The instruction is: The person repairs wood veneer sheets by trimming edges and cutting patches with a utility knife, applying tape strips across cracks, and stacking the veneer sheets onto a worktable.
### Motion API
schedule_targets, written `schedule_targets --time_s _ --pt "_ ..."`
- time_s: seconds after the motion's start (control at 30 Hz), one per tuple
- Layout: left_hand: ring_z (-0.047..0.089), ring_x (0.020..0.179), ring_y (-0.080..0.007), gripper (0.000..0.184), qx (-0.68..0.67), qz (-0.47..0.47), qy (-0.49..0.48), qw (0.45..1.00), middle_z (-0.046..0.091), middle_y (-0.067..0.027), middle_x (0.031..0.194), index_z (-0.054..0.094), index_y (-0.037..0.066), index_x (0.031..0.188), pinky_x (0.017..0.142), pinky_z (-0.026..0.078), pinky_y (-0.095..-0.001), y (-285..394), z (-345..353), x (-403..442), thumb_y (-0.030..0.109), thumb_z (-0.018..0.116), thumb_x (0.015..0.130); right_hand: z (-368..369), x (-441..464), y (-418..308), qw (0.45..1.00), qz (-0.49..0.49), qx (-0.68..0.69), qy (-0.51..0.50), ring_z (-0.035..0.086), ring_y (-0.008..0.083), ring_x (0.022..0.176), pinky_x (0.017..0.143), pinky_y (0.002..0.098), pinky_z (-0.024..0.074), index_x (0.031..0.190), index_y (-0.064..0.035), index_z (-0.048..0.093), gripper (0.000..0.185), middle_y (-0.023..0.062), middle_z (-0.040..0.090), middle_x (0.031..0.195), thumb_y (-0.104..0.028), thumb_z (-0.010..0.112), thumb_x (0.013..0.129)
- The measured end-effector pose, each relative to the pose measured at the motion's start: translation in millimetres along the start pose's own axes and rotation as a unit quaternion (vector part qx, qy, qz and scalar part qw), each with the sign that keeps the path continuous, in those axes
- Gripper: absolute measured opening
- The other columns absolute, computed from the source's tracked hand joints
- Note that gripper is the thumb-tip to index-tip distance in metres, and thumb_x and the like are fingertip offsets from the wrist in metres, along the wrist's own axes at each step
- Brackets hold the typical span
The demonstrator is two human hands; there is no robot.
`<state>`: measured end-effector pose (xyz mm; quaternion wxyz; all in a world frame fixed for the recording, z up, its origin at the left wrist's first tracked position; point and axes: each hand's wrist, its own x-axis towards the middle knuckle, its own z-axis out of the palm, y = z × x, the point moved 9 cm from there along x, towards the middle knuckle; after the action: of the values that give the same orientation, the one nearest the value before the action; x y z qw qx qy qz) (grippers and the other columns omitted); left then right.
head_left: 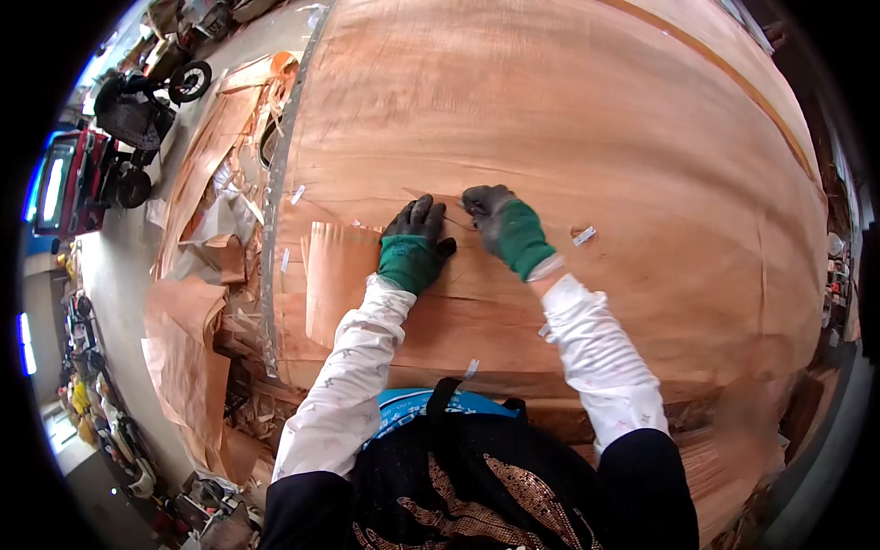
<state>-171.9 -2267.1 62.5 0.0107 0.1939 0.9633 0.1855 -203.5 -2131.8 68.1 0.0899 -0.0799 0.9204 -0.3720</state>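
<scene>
My left hand [417,243], in a green glove with dark grey fingers, lies palm down on a large sheet of wood veneer [587,110], fingers stretched out. Close to its right, my right hand [509,229] wears the same kind of glove, its fingers curled into a pinch. A narrow veneer strip [446,198] runs past the left fingertips to the right fingertips, which seem closed on its end; the exact grip is hidden. Beside my left wrist rests a smaller stack of veneer pieces [339,280]. A dark crack shows in the sheet between the hands.
Small white tape pieces [584,236] dot the sheet. A grey metal edge [280,192] bounds it on the left, with torn veneer scraps [188,321] heaped beyond. A motorbike [137,105] and a red vehicle [73,183] stand farther left. More veneer [715,458] lies at lower right.
</scene>
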Motion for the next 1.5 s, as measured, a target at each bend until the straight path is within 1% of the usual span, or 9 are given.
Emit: schedule_targets --time_s 0.3,0.47,0.7,0.9,0.93,1.03,1.07,1.27,1.5 --pt "0.043 0.124 -0.0361 0.095 -0.076 -0.094 -0.109 0.987 0.043 -0.0178 0.137 0.018 0.011 0.146 0.099 0.042 -0.0446 -7.3 -2.2 9.6 0.029 0.075 0.072 43.5 15.4 -28.6 0.974 0.018 -0.208 -0.084 0.064 0.0294 0.092 0.075 0.0406 0.0515 0.100 -0.0135 0.060 0.021 0.0099 0.063 0.100 -0.012 0.062 0.078" --pt "0.046 0.119 -0.0392 0.077 -0.013 -0.023 -0.059 0.998 0.046 -0.0203 0.132 0.033 0.019 0.141 0.093 0.045 -0.0478 2.5 -5.9 10.0 0.028 0.071 0.074 33.3 -12.7 -4.6 0.957 -0.038 -0.271 -0.096 0.065 0.0246 0.096 0.073 0.0392 0.0531 0.101 -0.0156 0.063 0.017 0.0060 0.066 0.103 -0.019 0.057 0.085" --pt "0.046 0.118 -0.0427 0.058 0.067 0.024 -0.085 0.994 0.041 -0.0223 0.135 0.047 0.027 0.131 0.090 0.047 -0.0512 10.6 4.8 9.2 0.028 0.068 0.077 21.5 0.8 -8.4 0.847 -0.303 -0.389 -0.197 0.065 0.0211 0.092 0.071 0.0343 0.0517 0.098 -0.0181 0.063 0.016 0.0017 0.065 0.098 -0.017 0.054 0.085" --pt "0.045 0.120 -0.0422 0.056 0.072 0.017 -0.086 0.994 0.039 -0.0226 0.138 0.048 0.027 0.131 0.093 0.045 -0.0497 9.2 7.1 8.2 0.027 0.067 0.079 -25.5 16.0 28.9 0.809 -0.328 -0.437 -0.218 0.065 0.0245 0.084 0.068 0.0347 0.0501 0.092 -0.0150 0.065 0.013 0.0055 0.064 0.078 -0.017 0.060 0.080" --pt "0.044 0.120 -0.0420 0.056 0.066 0.011 -0.096 0.993 0.039 -0.0226 0.138 0.048 0.027 0.131 0.093 0.045 -0.0495 8.7 8.1 7.5 0.027 0.067 0.079 -38.2 23.2 26.5 0.828 -0.152 -0.437 -0.319 0.063 0.0298 0.079 0.067 0.0362 0.0497 0.087 -0.0137 0.067 0.011 0.0097 0.062 0.074 -0.012 0.061 0.077" --pt "0.044 0.121 -0.0416 0.056 0.052 -0.004 -0.106 0.993 0.039 -0.0228 0.138 0.048 0.028 0.131 0.095 0.044 -0.0488 7.4 9.8 8.4 0.027 0.066 0.079 -79.2 13.3 -23.1 0.951 -0.280 -0.124 0.040 0.062 0.0320 0.078 0.066 0.0374 0.0492 0.090 -0.0153 0.066 0.018 0.0102 0.062 0.078 -0.008 0.060 0.075" --pt "0.044 0.121 -0.0414 0.055 0.054 0.000 -0.101 0.993 0.039 -0.0229 0.138 0.048 0.028 0.131 0.095 0.044 -0.0486 6.8 10.2 8.0 0.028 0.066 0.079 -62.7 12.9 -42.1 0.938 -0.275 -0.204 0.050 0.062 0.0326 0.077 0.066 0.0379 0.0492 0.091 -0.0153 0.067 0.021 0.0100 0.062 0.078 -0.006 0.060 0.074" --pt "0.044 0.121 -0.0394 0.050 0.056 0.005 -0.098 0.994 0.041 -0.0195 0.135 0.052 0.024 0.125 0.093 0.045 -0.0479 5.6 7.9 11.4 0.031 0.066 0.077 48.2 47.3 -32.3 0.882 -0.162 -0.380 -0.226 0.062 0.0247 0.098 0.077 0.0363 0.0500 0.100 -0.0184 0.065 0.022 0.0057 0.064 0.101 -0.016 0.059 0.079" --pt "0.044 0.121 -0.0385 0.049 0.071 0.011 -0.090 0.993 0.042 -0.0180 0.135 0.054 0.023 0.123 0.093 0.045 -0.0493 6.4 8.0 12.4 0.030 0.066 0.076 49.3 37.5 -33.5 0.871 -0.225 -0.383 -0.209 0.062 0.0201 0.097 0.076 0.0354 0.0501 0.095 -0.0191 0.066 0.015 0.0015 0.064 0.100 -0.017 0.057 0.083"
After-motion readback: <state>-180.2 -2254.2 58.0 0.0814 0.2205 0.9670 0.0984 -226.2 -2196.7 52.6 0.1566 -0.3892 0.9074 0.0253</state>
